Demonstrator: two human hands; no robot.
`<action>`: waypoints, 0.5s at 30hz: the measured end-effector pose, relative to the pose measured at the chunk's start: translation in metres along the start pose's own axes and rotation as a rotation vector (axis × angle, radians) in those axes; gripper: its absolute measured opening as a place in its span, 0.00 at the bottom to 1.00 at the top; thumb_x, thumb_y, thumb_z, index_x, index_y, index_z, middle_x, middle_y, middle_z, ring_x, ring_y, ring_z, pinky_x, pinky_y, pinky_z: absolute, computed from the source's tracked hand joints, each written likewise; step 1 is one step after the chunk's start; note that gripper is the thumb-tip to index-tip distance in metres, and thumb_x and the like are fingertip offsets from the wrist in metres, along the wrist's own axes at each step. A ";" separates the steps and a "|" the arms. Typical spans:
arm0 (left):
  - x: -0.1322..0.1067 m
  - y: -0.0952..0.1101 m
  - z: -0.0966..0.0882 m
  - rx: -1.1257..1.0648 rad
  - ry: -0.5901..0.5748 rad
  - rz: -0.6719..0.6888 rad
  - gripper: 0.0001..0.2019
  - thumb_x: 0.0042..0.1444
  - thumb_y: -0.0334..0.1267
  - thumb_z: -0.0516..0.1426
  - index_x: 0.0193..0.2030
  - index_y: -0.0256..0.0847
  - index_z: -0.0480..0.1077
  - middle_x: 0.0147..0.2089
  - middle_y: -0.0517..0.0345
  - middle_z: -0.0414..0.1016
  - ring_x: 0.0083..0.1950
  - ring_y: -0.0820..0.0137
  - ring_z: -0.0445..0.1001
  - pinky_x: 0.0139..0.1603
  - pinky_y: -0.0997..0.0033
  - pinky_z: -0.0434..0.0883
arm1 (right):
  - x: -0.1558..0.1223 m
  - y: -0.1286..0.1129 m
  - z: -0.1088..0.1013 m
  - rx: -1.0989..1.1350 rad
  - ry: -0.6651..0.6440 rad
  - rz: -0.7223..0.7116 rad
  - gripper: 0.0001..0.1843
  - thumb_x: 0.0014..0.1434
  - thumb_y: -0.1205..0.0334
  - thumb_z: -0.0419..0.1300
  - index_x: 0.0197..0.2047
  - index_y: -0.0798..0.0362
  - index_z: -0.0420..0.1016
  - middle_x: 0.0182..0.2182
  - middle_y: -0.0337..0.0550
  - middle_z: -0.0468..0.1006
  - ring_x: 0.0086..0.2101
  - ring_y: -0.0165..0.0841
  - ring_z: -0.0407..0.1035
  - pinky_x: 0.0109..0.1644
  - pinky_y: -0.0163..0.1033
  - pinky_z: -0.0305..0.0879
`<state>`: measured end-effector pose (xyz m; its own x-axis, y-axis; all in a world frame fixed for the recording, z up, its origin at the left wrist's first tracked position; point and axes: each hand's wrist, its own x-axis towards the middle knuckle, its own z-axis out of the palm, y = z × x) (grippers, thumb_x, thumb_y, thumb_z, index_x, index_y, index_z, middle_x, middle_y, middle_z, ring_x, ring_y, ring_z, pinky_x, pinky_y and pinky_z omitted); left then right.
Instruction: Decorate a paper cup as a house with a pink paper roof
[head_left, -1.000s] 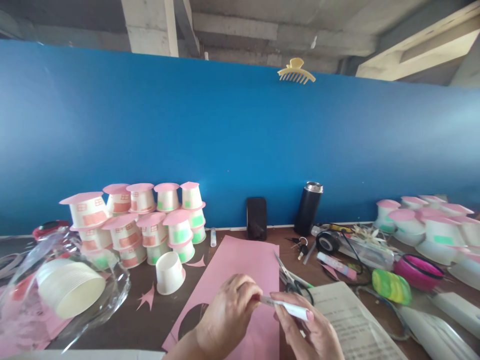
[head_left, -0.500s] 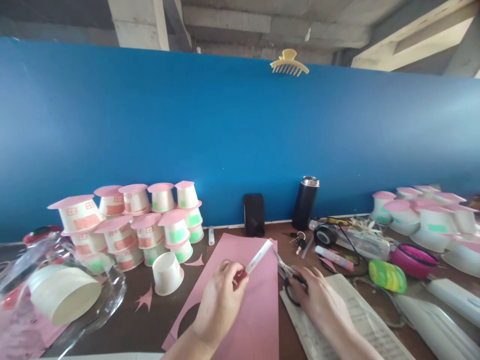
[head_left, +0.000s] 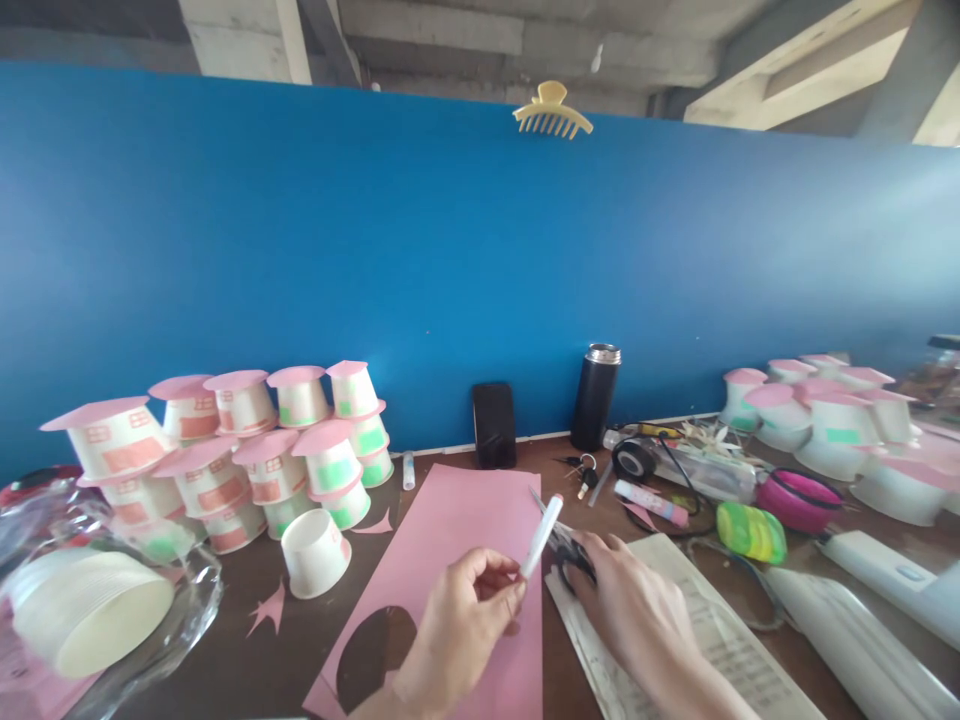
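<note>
My left hand (head_left: 474, 622) is closed, with a white marker (head_left: 541, 536) pinched between thumb and fingers, its reddish end pointing up. Under that hand lies a sheet of pink paper (head_left: 480, 510), which has a round hole cut near its front left. My right hand (head_left: 637, 605) is curled over the dark handles of a pair of scissors (head_left: 576, 560) at the paper's right edge; the blades point toward the back. Part of the handles is hidden by the fingers. A white paper cup (head_left: 313, 555) stands upside down left of the paper, with a pink scrap (head_left: 268, 607) beside it.
Stacked decorated cups (head_left: 330, 455) stand at the left, behind nested cups (head_left: 90, 610) in clear plastic. A phone (head_left: 494, 425) and a black flask (head_left: 597, 395) stand by the blue partition (head_left: 420, 250). Keys, a glue stick (head_left: 651, 502) and a pink pouch (head_left: 799, 500) lie right.
The marker has turned more upright in my left hand, which has moved slightly right. My right hand has stayed at the scissors. The whole view has shifted a little.
</note>
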<state>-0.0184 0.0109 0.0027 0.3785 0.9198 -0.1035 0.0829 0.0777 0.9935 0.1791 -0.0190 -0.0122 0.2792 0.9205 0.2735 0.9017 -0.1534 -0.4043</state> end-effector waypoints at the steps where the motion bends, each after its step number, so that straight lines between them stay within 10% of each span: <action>1: 0.000 0.001 -0.003 -0.037 -0.001 -0.015 0.13 0.51 0.44 0.61 0.39 0.36 0.72 0.33 0.55 0.73 0.35 0.68 0.74 0.35 0.67 0.76 | 0.002 0.002 0.001 0.038 0.018 0.015 0.15 0.54 0.60 0.58 0.46 0.45 0.77 0.37 0.47 0.80 0.32 0.46 0.77 0.28 0.41 0.59; 7: 0.010 0.014 -0.002 -0.085 0.057 -0.058 0.17 0.53 0.45 0.60 0.43 0.33 0.69 0.33 0.54 0.72 0.35 0.67 0.76 0.36 0.66 0.77 | 0.022 0.013 -0.008 0.419 0.205 0.118 0.21 0.60 0.52 0.52 0.51 0.55 0.72 0.41 0.50 0.82 0.41 0.41 0.77 0.41 0.40 0.71; 15: 0.055 0.025 0.051 0.175 0.000 0.023 0.23 0.58 0.48 0.55 0.53 0.31 0.65 0.37 0.46 0.79 0.38 0.63 0.79 0.37 0.68 0.75 | 0.019 0.003 -0.017 0.762 0.294 0.131 0.24 0.58 0.48 0.55 0.52 0.56 0.69 0.37 0.49 0.81 0.34 0.39 0.77 0.33 0.38 0.71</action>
<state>0.0511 0.0437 0.0195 0.3818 0.9207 -0.0804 0.2330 -0.0118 0.9724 0.1926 -0.0077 0.0068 0.5369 0.7641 0.3576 0.4145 0.1302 -0.9007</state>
